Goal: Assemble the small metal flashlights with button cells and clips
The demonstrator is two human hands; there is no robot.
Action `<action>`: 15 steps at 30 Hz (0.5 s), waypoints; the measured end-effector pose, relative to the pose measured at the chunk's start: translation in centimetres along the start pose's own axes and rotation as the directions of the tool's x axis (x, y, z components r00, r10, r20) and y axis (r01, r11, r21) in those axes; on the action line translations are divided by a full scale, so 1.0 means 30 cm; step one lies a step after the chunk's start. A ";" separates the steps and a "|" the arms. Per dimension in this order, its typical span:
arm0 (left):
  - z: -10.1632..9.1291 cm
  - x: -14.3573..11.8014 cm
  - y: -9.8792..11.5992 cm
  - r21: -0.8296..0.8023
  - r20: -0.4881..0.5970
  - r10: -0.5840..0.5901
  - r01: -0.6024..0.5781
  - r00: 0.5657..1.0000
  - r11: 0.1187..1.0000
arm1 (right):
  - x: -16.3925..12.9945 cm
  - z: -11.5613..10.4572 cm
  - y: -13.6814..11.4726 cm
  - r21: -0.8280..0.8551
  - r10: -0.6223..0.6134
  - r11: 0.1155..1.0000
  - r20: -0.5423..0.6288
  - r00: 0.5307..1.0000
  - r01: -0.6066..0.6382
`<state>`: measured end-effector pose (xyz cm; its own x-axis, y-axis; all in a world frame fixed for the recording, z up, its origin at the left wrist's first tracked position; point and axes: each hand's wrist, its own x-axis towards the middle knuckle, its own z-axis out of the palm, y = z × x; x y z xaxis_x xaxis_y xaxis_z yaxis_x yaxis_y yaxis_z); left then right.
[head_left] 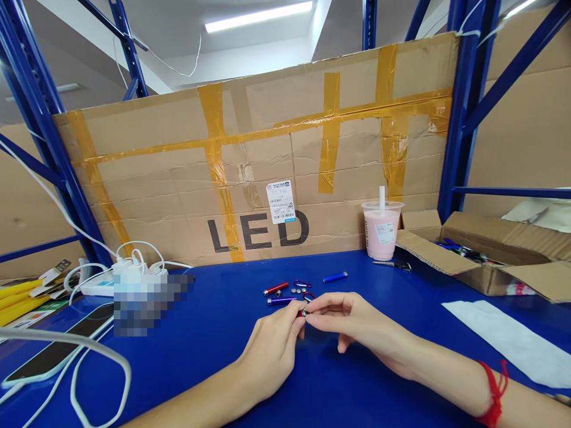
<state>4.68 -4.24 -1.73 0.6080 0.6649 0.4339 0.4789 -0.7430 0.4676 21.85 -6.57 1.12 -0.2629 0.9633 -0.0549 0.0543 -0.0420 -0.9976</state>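
Note:
My left hand (273, 351) and my right hand (352, 324) meet over the blue table (214, 333), pinching together a small dark metal part (304, 311) between their fingertips. Just beyond them lie a purple mini flashlight (281, 301), a red mini flashlight (275, 289), a blue mini flashlight (334, 277), a purple carabiner clip (302, 283) and several small button cells (296, 290). A red string bracelet (494, 389) circles my right wrist.
A pink drink cup with a straw (382, 229) stands at the back, scissors (395, 265) beside it. An open cardboard box (482, 252) sits at the right, white paper (513, 342) in front. A phone (57, 351), white cables and a power strip (100, 285) lie left. A taped "LED" cardboard sheet (267, 166) forms the back wall.

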 end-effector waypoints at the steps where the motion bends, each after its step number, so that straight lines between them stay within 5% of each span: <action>1: 0.000 0.000 0.000 0.000 -0.002 0.003 -0.003 1.000 1.000 | 0.000 -0.002 -0.003 -0.010 -0.003 1.000 0.000 1.000 0.003; 15: 0.000 -0.001 -0.001 -0.051 0.014 0.007 -0.006 1.000 0.999 | 0.041 -0.035 0.019 -0.174 -0.243 0.955 0.009 0.970 0.241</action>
<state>4.66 -4.23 -1.76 0.6202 0.6588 0.4258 0.4425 -0.7420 0.5035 22.57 -5.14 0.53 -0.2765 0.9423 0.1886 0.1563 0.2377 -0.9587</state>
